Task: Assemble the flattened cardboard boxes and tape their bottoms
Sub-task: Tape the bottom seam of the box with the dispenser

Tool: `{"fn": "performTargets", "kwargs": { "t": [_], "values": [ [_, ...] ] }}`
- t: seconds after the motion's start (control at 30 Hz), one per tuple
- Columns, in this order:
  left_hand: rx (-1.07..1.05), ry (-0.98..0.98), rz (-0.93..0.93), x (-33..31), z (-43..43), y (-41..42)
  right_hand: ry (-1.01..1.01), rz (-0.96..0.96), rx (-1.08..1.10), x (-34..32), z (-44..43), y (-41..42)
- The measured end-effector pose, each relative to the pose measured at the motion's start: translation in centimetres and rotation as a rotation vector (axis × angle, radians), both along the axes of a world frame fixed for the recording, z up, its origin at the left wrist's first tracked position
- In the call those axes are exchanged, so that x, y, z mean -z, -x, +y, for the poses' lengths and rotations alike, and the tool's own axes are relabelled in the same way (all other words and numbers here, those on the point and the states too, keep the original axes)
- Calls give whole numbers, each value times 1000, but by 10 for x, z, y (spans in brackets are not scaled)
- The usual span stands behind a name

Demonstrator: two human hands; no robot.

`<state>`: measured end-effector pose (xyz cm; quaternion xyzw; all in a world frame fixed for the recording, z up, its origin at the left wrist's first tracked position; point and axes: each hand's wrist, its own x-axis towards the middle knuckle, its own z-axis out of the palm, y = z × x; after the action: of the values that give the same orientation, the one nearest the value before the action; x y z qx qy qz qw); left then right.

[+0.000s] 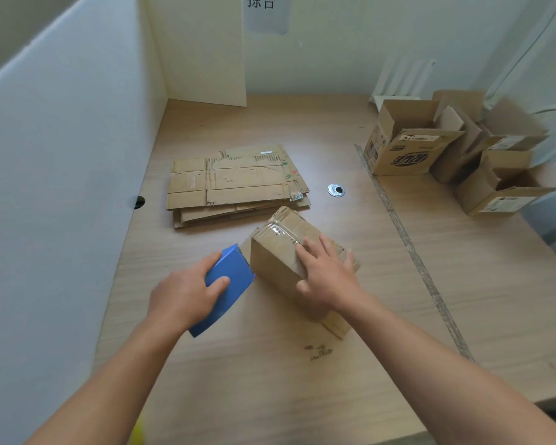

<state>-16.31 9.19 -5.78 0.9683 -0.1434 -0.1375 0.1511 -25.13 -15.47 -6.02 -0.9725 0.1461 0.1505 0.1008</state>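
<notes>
Our left hand [187, 293] grips the blue tape dispenser [235, 271] just beside the small box [280, 261], which lies taped face up near the middle of the counter [270, 380] — handy for another strip. Our right hand [328, 274] presses flat on the box, fingers straight, probably smoothing the clear tape (glare blurs its far end). The flattened stack [235, 181] lies just behind it; assembled boxes [408, 146] stand far right.

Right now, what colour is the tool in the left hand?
Plain blue. The tape dispenser in the left hand shows best in the head view.
</notes>
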Motion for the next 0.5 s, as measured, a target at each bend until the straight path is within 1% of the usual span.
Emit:
{"fn": "performTargets", "kwargs": {
  "t": [0.07, 0.17, 0.27, 0.33, 0.5],
  "values": [
    [-18, 41, 1, -2, 3, -6, 51, 14, -55, -2, -13, 14],
    [-51, 102, -8, -6, 6, -11, 88, 11, -61, -6, -22, 28],
    [-61, 127, -15, -7, 6, -10, 120, -144, -56, -6, -9, 29],
    [-55, 135, -18, -7, 5, -7, 102, -209, -61, 0, 8, 23],
    [-40, 133, -16, -5, 7, -2, 94, -179, 9, 23, 41, 14]
  ]
}}
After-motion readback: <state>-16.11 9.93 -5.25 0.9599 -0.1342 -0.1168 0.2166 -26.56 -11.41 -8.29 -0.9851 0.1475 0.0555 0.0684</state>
